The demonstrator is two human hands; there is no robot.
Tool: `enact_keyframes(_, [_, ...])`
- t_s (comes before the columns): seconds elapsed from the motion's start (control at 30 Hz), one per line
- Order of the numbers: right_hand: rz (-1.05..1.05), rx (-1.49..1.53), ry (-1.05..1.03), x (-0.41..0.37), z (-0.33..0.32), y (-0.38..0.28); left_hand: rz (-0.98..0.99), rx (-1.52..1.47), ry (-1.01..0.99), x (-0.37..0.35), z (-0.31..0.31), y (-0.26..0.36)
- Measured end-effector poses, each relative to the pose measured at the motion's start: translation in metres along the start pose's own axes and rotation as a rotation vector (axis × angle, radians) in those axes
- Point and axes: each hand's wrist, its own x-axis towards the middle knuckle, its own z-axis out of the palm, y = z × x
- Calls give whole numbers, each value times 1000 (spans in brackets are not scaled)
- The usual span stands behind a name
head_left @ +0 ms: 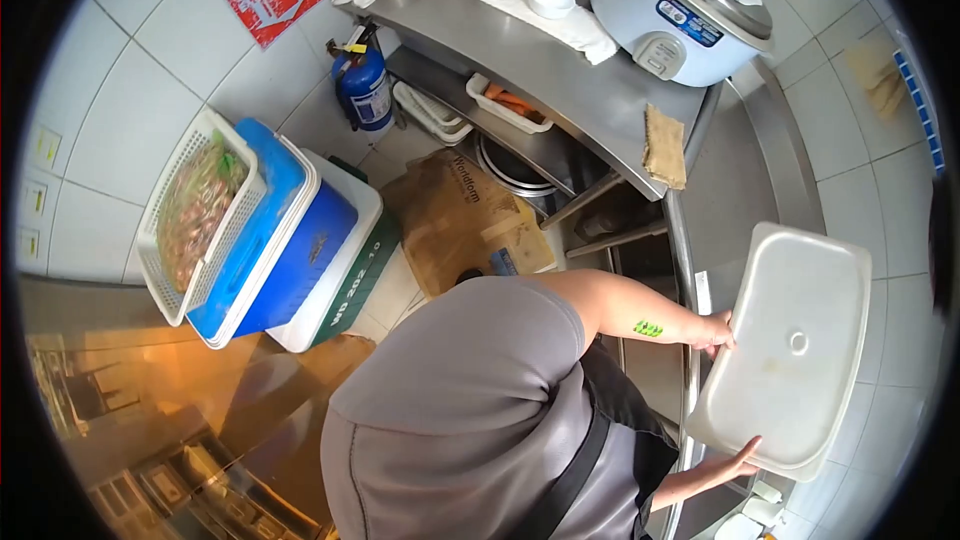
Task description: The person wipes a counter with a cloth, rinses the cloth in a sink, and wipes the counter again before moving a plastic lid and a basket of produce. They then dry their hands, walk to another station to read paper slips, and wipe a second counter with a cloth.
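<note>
A white rectangular plastic lid (780,355), with rounded corners and a small round mark near its middle, is held tilted over the metal counter at the right. My left hand (716,331) grips its near long edge, the fingers partly hidden by the rim. At the lower short end, my right hand (738,462) supports the edge, some fingertips showing on its face and the rest underneath. My left forearm (640,325) carries a green patterned mark. Whatever lies directly behind the lid is hidden.
A steel table (560,50) bears a large rice cooker (680,15), a white bowl (551,0) and a folded brown cloth (664,147). Stacked coolers (300,260) and a basket of bagged food (200,210) stand left, near a blue extinguisher (366,90). Brown paper sacking (440,210) covers some floor.
</note>
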Motion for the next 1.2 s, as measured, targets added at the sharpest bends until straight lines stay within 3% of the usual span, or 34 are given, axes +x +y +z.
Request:
enact_keyframes(0.03, [83, 127, -41, 4, 3, 8, -4, 4, -3, 0, 1, 9])
enact_keyframes(0.1, [136, 204, -30, 16, 18, 38, 179, 262, 86, 1, -4, 26])
enact_keyframes(0.13, [167, 229, -21, 20, 22, 54, 221, 234, 72, 0, -11, 33])
enact_keyframes(0.2, [175, 396, -220, 18, 44, 56, 304, 335, 136, 13, -28, 39])
enact_keyframes(0.3, [487, 563, -68, 16, 86, 73, 460, 379, 239, 10, -56, 49])
enact_keyframes(0.33, [500, 646, -49, 22, 94, 89, 506, 274, 192, 18, -69, 48])
enact_keyframes(0.4, [492, 725, -142, 35, 113, 133, 539, 520, 289, -8, -80, 82])
enact_keyframes(0.47, [489, 811, -308, 16, 144, 105, 611, 678, 318, -18, -97, 110])
enact_keyframes(0.53, [505, 881, -340, 15, 164, 98, 421, 633, 249, -75, -77, 153])
enact_keyframes(0.57, [527, 930, -387, 10, 169, 97, 417, 622, 200, -77, -85, 156])
enact_keyframes(0.67, [543, 946, -443, 4, 188, 74, 508, 748, 264, -113, -109, 171])
enact_keyframes(0.73, [630, 902, -520, 5, 192, 62, 558, 664, 445, -164, -135, 183])
enact_keyframes(0.87, [709, 738, -720, -2, 195, 24, 836, 110, 987, -310, -234, 172])
enact_keyframes(0.97, [774, 748, -986, -11, 211, 14, 1166, -216, 1137, -466, -268, 117])
enact_keyframes(1.0, [777, 749, -1064, -16, 219, 16, 1276, -319, 1197, -512, -270, 94])
enact_keyframes(1.07, [792, 755, -1186, -27, 238, 24, 1391, -810, 1362, -590, -248, 69])
enact_keyframes(1.2, [831, 700, -1331, -79, 267, 1, 1497, -1164, 1441, -677, -199, 55])
